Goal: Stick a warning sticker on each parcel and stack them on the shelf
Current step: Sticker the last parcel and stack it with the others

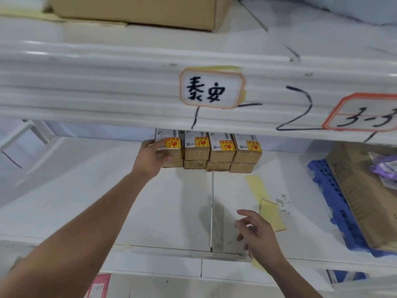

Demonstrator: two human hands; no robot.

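Note:
Several small brown parcels (221, 151) stand in a two-layer row at the back of the white shelf (176, 203). Each top parcel carries a white label and a yellow-and-red warning sticker (226, 145). My left hand (151, 157) reaches deep into the shelf and grips the leftmost top parcel (171, 145), thumb on top and fingers against its left side and front. My right hand (256, 232) hovers over the shelf's front edge with fingers spread, holding nothing.
The upper shelf's white front rail (107, 87) hangs low and bears a handwritten label (211, 89). A blue plastic crate (330, 201) with a cardboard box (363, 190) fills the right side. Yellow tape strips (271, 214) lie on the shelf board. Another carton (137, 9) sits above.

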